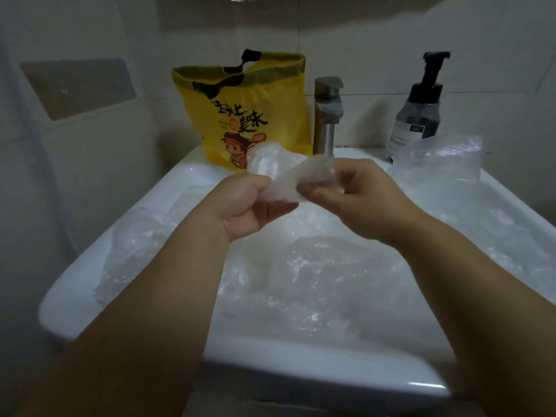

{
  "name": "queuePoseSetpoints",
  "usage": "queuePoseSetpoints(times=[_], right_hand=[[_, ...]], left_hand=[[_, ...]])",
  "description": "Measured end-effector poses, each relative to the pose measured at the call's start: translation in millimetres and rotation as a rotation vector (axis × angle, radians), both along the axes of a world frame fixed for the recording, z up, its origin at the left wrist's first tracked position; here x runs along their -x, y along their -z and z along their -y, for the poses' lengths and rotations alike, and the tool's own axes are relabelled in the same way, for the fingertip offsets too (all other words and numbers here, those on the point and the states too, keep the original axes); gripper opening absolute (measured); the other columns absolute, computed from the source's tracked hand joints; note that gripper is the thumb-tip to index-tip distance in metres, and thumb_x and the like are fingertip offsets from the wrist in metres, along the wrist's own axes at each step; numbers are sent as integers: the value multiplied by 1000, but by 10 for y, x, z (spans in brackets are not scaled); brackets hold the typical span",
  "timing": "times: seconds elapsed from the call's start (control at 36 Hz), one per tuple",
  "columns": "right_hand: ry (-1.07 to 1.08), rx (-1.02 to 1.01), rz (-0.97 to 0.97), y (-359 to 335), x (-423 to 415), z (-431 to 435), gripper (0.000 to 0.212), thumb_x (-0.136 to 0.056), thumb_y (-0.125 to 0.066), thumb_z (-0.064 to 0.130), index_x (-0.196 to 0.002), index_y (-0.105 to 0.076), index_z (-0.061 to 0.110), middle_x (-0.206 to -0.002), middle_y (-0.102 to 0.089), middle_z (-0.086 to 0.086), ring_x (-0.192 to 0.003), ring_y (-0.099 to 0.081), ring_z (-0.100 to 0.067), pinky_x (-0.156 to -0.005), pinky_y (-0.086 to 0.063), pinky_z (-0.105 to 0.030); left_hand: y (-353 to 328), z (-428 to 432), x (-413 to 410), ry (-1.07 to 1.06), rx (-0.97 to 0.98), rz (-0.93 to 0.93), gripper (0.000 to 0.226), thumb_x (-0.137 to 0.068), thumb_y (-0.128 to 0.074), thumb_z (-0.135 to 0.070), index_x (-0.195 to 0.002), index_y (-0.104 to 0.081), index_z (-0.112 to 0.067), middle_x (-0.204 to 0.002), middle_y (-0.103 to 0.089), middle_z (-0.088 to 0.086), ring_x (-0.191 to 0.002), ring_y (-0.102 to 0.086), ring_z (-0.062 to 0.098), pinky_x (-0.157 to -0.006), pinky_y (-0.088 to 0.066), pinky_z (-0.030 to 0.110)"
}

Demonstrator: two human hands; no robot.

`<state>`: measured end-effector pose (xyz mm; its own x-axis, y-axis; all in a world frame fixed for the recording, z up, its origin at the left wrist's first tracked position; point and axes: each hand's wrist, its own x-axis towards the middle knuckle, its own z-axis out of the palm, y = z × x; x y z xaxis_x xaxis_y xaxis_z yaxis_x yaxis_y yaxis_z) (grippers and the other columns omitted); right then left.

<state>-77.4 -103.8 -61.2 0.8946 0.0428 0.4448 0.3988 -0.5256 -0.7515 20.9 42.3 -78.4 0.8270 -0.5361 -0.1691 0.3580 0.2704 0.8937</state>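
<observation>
White tiles cover the wall (361, 40) behind a white sink (301, 365). Two bare arms reach out over the sink. The left hand (243, 206) and the right hand (355, 200) are close together above the bowl, and they hold a plastic piece (279, 176) between them. It is clear, thin and bunched up. The left hand has its fingers curled tight round the near end. The right hand pinches the other side with its thumb and fingers. The top of the plastic piece sticks up past the hands, in front of a yellow bag (240, 109). The yellow bag stands on the back edge of the sink, with black writing and a cartoon child on it. A metal tap (328, 112) stands just beside it on the right. Farther right is a pump bottle (418, 112) with a black top. A plastic lump (442, 161) lies on the sink edge in front of the bottle. Down in the bowl, under the hands, lies a plastic heap (316, 281), clear and crumpled. More of it hangs over the left edge. The picture is a bit blurry.
</observation>
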Motion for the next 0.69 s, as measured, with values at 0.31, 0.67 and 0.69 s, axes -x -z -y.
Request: queuePoseSetpoints(times=[0.31,0.67,0.69], right_hand=[[313,0,13,91,-126,68,34,-75,-76,42,-90,-53,22,-84,-59,6,-74,-58,-7,-62,-48,-21],[72,-677,-359,56,-168,181,118,-42,-89,34,-145,-35,15,-125,-59,-7,-93,-71,-23,-78,-59,-36],[83,-682,-335,48,-158,187,113,-46,-88,30,-144,-35,15,-122,-59,-5,-92,-70,-22,-76,-59,-34]], left_hand=[[-28,85,252,324,-45,187,41,-93,-36,16,-111,-61,-11,-103,-70,9,-90,-70,18,-78,-60,34],[-6,-6,179,379,-60,163,51,-70,-48,-2,-117,-62,-14,-108,-68,9,-94,-69,20,-72,-59,37],[-22,-19,174,364,-53,163,44,-70,-50,-8,-111,-64,-15,-104,-68,8,-92,-68,20,-73,-59,37]])
